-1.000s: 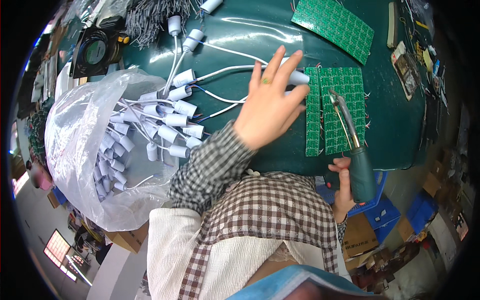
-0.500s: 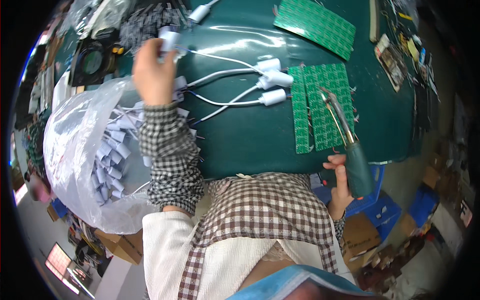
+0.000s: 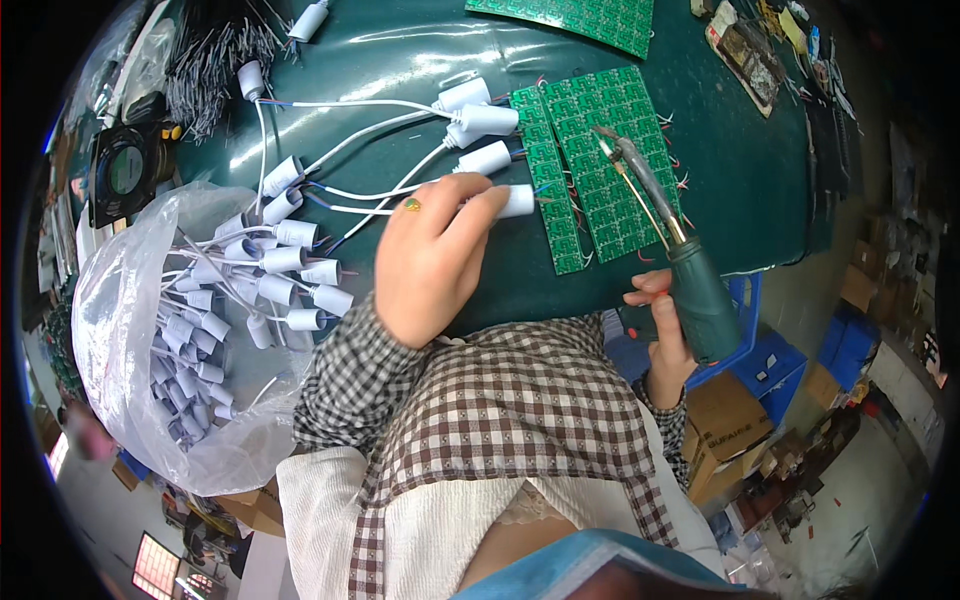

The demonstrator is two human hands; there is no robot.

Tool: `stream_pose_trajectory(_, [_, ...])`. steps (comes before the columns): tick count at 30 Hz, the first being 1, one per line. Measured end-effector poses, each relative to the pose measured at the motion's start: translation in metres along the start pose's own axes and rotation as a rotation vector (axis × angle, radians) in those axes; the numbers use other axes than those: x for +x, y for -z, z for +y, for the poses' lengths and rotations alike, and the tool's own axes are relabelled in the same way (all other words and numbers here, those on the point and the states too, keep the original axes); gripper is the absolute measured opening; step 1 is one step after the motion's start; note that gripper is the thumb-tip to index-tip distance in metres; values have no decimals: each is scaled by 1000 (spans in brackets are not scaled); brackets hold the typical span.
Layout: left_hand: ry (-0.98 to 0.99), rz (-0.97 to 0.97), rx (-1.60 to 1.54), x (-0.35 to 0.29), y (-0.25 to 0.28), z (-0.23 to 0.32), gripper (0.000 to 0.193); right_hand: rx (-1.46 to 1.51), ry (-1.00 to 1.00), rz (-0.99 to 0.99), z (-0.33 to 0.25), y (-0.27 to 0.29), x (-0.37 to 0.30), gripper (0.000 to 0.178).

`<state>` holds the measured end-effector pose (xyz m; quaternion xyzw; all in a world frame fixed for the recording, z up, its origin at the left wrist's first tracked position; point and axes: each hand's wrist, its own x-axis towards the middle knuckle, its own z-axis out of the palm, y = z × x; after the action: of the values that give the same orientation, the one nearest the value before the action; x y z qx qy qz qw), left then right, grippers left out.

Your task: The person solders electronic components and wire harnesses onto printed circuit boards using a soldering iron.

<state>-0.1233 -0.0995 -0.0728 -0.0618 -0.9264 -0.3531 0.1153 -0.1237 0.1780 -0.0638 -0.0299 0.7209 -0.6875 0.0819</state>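
Observation:
My left hand [image 3: 432,258] is closed over the green mat, its thumb and fingers pinching a white plastic socket [image 3: 517,200] with thin wires at its right end. That socket lies beside the left edge of a narrow green circuit board strip [image 3: 548,190]. Above it, more white sockets [image 3: 486,157] with white cables lie in a row along the same strip. My right hand [image 3: 668,335] holds a soldering gun [image 3: 703,305] by its dark green handle. The gun's metal tip [image 3: 604,136] hovers over the wider green circuit board [image 3: 610,165]; whether it touches is unclear.
A clear plastic bag [image 3: 120,330] full of white sockets lies at the left. Bundled dark wires [image 3: 215,70] and a black fan [image 3: 122,172] sit at the far left. Another green board [image 3: 580,20] lies at the back. Blue crates [image 3: 765,370] and cartons stand below the table at right.
My left hand has come from the far left toward me and right, and now pinches a socket beside the board strip. My right hand still holds the soldering gun. The whole view has shifted slightly.

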Motion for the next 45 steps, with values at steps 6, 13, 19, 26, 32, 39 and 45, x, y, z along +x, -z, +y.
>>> stream_pose_trajectory(6, [69, -55, 111, -2, -16, 4, 40, 15, 17, 8, 0, 3, 0, 25])
stream_pose_trajectory(13, [37, -144, 123, 0, -27, -3, 35, 27, -30, -3, -3, 2, -1, 25])
stream_pose_trajectory(19, [114, -94, -33, 2, -26, -1, 26, 17, 1, 7, -3, 2, -1, 25])
stream_pose_trajectory(26, [85, -4, -27, 8, -33, -4, 20, -12, -41, 20, -3, 2, 0, 29])
stream_pose_trajectory(32, [55, 68, 71, 16, -34, 1, 18, 4, -37, 16, -2, 2, 0, 31])
stream_pose_trajectory(39, [5, 70, 168, 30, -38, -3, 16, -16, -82, -3, -6, 1, 0, 33])
stream_pose_trajectory(45, [-10, 3, 189, 41, -38, -12, 10, -18, -119, -40, -2, 4, -5, 43])
